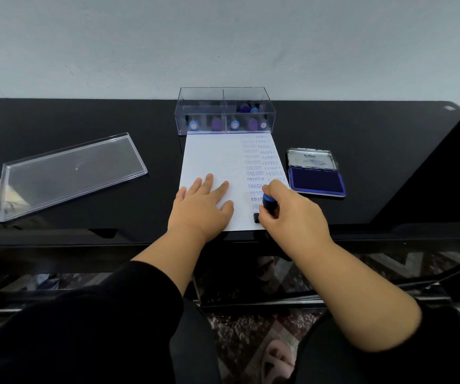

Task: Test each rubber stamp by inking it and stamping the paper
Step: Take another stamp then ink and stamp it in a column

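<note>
At frame centre the left hand lies flat, fingers spread, on the paper atop the black bench. Just right, the right hand has its grip curled round a rubber stamp — base down on the sheet's lower right corner — with the open ink pad further right.

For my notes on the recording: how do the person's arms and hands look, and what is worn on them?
Both hands, the left hand and the right hand, are bare, with no gloves. No rings or watch show. Black sleeves are pushed up toward the elbows, which leaves both forearms uncovered.
</note>
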`<state>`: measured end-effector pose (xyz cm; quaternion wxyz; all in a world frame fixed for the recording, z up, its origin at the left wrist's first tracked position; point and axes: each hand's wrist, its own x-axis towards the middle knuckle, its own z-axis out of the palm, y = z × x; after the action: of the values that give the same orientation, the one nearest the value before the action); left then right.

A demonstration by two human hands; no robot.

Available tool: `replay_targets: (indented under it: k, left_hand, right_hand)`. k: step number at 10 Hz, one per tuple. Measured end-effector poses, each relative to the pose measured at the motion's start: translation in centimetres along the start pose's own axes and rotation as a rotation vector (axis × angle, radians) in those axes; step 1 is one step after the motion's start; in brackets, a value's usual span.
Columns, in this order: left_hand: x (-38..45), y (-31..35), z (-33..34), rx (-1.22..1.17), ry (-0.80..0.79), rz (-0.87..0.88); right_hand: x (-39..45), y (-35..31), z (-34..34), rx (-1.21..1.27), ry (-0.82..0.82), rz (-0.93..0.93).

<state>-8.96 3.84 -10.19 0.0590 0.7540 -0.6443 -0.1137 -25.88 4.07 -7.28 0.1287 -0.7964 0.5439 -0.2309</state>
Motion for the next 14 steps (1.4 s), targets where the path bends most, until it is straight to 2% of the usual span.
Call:
replay_targets:
  k: [3, 5, 6, 14]
  left_hand:
    - [-0.1, 0.0, 0.1, -0.011, 0.001, -0.008]
    - [-0.2, 0.0, 0.1, -0.015, 0.003, -0.005]
    - [-0.1, -0.1, 0.0, -0.010, 0.000, -0.009]
    - [-0.1, -0.1, 0.1, -0.027, 0.013, -0.010]
  right_hand:
    - [-0.3, 0.3, 0.0, 0.051, 0.007, -0.003]
    - [0.2, 1.9, -1.3, 0.272, 0.174, 0.139]
    - [0.5, 2.8, -1.9, 0.322, 0.205, 0.190]
    - [1.2, 4.2, -2.4, 0.365, 0.234, 0.233]
